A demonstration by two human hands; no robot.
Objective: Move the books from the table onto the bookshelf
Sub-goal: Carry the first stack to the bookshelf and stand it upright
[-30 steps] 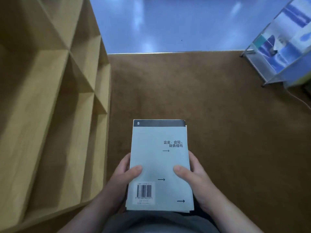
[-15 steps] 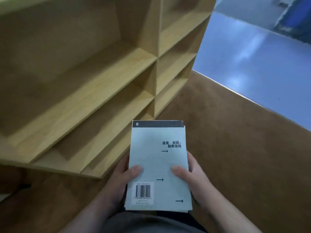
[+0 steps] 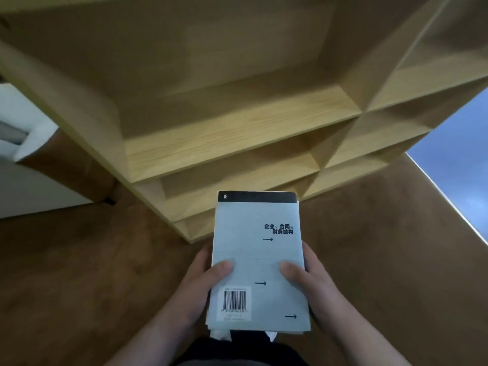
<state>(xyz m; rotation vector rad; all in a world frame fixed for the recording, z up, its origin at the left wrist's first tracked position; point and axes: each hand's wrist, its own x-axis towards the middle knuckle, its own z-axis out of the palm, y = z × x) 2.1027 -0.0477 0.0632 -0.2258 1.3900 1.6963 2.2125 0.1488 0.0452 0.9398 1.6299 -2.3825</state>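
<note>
Wooden bookshelf now fills view; left hand, right hand grip pale rectangular paperback by edges.

The book has a pale blue-grey cover with a black band across its top edge, black Chinese characters and three thin black arrows. Its white barcode label carries black bars. The bookshelf is light yellow wood with a fine streaked grain. The carpet is plain brown, the floor a glossy blue-grey, and the person's clothing black.
</note>
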